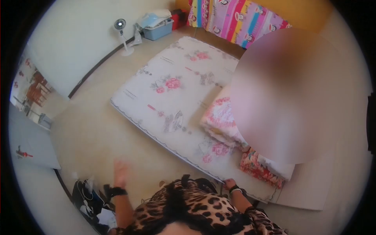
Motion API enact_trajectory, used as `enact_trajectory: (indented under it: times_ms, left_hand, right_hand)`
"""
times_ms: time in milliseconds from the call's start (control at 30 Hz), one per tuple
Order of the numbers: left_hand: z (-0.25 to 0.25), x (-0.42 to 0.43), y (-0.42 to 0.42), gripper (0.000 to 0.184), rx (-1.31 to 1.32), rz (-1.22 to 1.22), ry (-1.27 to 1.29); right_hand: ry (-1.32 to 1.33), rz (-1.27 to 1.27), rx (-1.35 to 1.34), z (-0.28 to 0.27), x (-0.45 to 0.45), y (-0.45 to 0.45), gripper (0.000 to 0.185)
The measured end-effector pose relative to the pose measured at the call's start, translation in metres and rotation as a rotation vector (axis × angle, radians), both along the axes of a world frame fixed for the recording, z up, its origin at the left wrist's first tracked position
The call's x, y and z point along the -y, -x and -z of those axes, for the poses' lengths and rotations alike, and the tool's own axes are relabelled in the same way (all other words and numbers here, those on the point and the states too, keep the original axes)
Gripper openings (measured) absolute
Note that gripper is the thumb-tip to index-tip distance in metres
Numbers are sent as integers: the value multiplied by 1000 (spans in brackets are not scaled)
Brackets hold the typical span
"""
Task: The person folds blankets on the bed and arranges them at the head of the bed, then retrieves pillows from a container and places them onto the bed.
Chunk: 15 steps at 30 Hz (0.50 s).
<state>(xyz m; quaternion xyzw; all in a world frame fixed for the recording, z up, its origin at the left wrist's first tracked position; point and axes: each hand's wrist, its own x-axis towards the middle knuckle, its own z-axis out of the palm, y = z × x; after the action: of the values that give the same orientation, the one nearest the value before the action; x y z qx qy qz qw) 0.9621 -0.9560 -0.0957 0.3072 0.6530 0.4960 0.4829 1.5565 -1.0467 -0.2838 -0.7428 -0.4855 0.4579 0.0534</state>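
My left hand is raised over the floor to the left of my body, blurred by motion. Its fingers look stretched out and I see nothing in them. At the near edge of the bed, my right hand is closed on the rim of the mattress; the exact grip is partly hidden. The mattress is white with pink roses and grey print. A folded pink and white quilt lies on its right part, beside a folded red floral cloth. A large blurred patch covers the area right of them.
Against the far wall stand a small white fan and a blue bin with cloth on top. A striped cartoon cloth hangs at the back. Cables and a dark bag lie at lower left, below a door.
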Motion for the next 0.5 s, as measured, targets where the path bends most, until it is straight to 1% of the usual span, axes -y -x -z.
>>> enact_trajectory:
  times_ms: [33, 67, 133, 200, 233, 267, 333, 367, 400, 433, 467, 500]
  left_hand:
    - [5, 6, 34, 67, 0, -59, 51]
    - [10, 16, 70, 62, -3, -121, 101]
    - [2, 39, 124, 55, 129, -214, 88]
    - [-11, 54, 153, 53, 189, -304, 43]
    - [-11, 55, 169, 52, 241, -339, 27]
    - [-4, 57, 186, 50, 293, -376, 17]
    - [26, 61, 223, 46, 351, -409, -58]
    - [24, 52, 225, 46, 351, -388, -57]
    - [23, 44, 226, 47, 438, -476, -43]
    - [19, 34, 228, 48, 524, -569, -31]
    - [15, 22, 234, 48, 520, -561, -40]
    - [13, 11, 240, 46, 541, -589, -46]
  right_hand:
    - [76, 217, -152, -11, -6, 34, 17]
    - [207, 477, -312, -19, -16, 67, 17]
    - [27, -98, -37, -27, -30, 107, 22]
    - [70, -31, -29, -46, -48, 140, 26]
    - [-45, -66, 55, -37, -54, 149, 27]
    - [-151, -102, 145, -24, -57, 154, 28]
    - [-143, 46, 85, -45, -74, 169, 29]
    - [-83, 61, 62, -36, -86, 172, 31]
    - [-90, 77, 59, -29, -92, 174, 31]
    - [-88, 39, 123, -26, -101, 178, 32]
    - [-86, -2, 187, -24, -114, 180, 33]
    - [-147, 61, 182, -20, -120, 186, 31]
